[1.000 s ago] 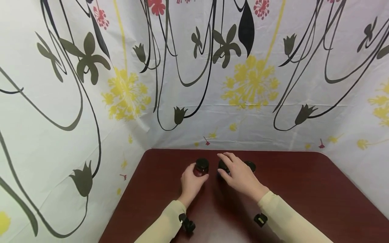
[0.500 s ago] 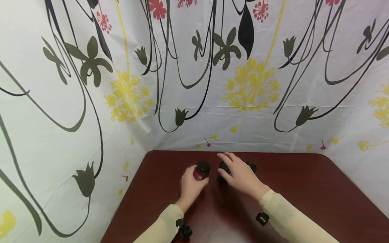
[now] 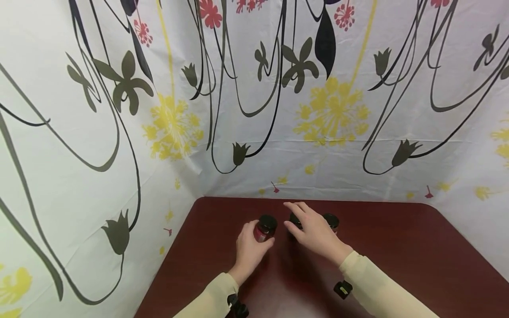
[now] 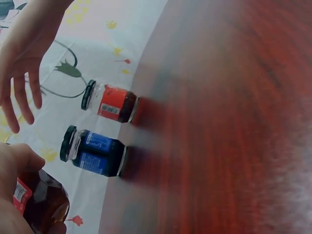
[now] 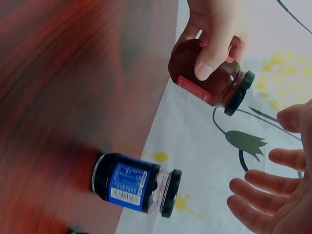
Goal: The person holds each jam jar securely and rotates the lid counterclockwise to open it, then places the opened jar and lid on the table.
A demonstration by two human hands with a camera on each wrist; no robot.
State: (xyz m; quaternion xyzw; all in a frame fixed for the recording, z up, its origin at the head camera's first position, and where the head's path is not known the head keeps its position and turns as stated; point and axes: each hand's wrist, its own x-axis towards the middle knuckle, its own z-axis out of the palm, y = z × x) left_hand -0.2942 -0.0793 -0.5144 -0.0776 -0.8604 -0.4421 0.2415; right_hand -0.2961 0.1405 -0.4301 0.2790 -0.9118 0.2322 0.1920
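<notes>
In the head view my left hand (image 3: pixel 249 251) grips a glass jar (image 3: pixel 265 229) with a black lid, a red label and dark brown contents. The right wrist view shows this jar (image 5: pixel 204 73) tilted and raised off the table, thumb across its side. My right hand (image 3: pixel 317 230) hovers with fingers spread, holding nothing. Below it stands a dark jar (image 4: pixel 97 153) with a blue label, mostly hidden from the head camera. Another red-labelled jar (image 4: pixel 114 102) stands upright beside the blue one; its black lid (image 3: pixel 331 220) shows just right of my right hand.
The jars stand on a dark red glossy table (image 3: pixel 397 247). A white cloth with printed flowers (image 3: pixel 254 115) hangs behind the table and along both sides. Small black devices (image 3: pixel 343 289) are worn at the wrists.
My left hand has brought the held red-labelled jar slightly up and nearer to me. The right hand stays almost where it was. The head view has shifted a little.
</notes>
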